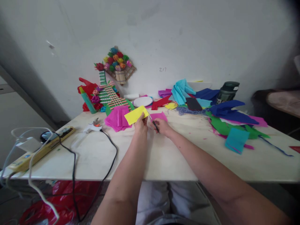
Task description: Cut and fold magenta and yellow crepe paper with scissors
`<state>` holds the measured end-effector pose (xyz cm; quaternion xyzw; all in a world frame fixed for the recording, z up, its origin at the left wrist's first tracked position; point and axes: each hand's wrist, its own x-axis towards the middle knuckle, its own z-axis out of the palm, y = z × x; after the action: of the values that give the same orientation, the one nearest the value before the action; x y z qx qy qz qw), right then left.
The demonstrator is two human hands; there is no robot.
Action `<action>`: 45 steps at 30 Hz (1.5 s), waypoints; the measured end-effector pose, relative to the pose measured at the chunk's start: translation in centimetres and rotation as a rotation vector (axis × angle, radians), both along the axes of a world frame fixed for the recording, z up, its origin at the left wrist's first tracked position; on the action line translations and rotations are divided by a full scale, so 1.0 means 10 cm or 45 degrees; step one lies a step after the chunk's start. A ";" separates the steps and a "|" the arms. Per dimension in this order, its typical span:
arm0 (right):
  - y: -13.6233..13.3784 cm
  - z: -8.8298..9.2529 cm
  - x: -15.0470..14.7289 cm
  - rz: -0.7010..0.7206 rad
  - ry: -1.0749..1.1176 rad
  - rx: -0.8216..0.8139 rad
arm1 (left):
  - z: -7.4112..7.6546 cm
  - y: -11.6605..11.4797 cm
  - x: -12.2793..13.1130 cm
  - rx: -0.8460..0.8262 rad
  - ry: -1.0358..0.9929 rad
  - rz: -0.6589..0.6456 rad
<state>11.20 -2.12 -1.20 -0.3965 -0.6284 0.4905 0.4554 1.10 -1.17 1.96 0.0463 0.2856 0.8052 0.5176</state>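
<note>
My left hand [141, 122] grips a yellow rectangle of craft paper [135, 115] by its lower right part, thumb on top. A pair of scissors [154, 123] with dark handles is in my right hand [161, 126], its blades pointing up and left toward the paper's right edge. Whether the blades touch the paper is too small to tell. Just behind the scissors a pink paper piece [159, 116] lies on the table. Left of the yellow paper, several magenta paper pieces [117, 119] are piled.
A glue gun [93, 126] and power strip [42, 149] with cables sit at left. Behind stand a teal glue bottle [87, 100] and stick-and-flower crafts [109, 90]. Crumpled paper [181, 91], a phone [193, 104], green paper [219, 123] and a dark flask [227, 91] occupy the right.
</note>
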 end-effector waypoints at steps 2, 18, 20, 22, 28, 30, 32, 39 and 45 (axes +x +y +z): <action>-0.02 0.00 0.01 -0.006 -0.024 0.007 | 0.00 0.01 0.00 0.004 -0.001 0.002; -0.05 0.06 0.08 -0.025 -0.110 0.029 | -0.13 0.08 0.05 0.067 0.101 -0.013; -0.03 0.05 0.06 -0.028 -0.064 0.031 | -0.12 0.07 0.05 0.057 0.112 -0.002; -0.02 0.04 0.05 -0.028 -0.040 0.031 | -0.10 0.06 0.05 0.049 0.106 0.007; -0.01 0.03 0.02 -0.048 -0.032 0.042 | -0.07 0.03 0.04 0.055 0.027 -0.026; -0.03 0.04 0.01 -0.056 -0.022 0.043 | -0.07 0.03 0.04 0.051 0.035 -0.034; -0.04 0.06 0.00 -0.064 -0.011 0.035 | -0.07 0.03 0.04 0.035 0.041 -0.041; -0.01 0.01 0.00 -0.023 0.032 0.042 | -0.06 0.03 0.04 0.016 0.048 -0.031; 0.02 -0.02 0.05 -0.047 -0.021 0.062 | -0.09 0.02 0.08 0.026 0.098 -0.066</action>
<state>11.72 -1.93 -1.39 -0.4010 -0.6365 0.4630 0.4687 1.90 -0.94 1.10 0.0900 0.2956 0.7920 0.5265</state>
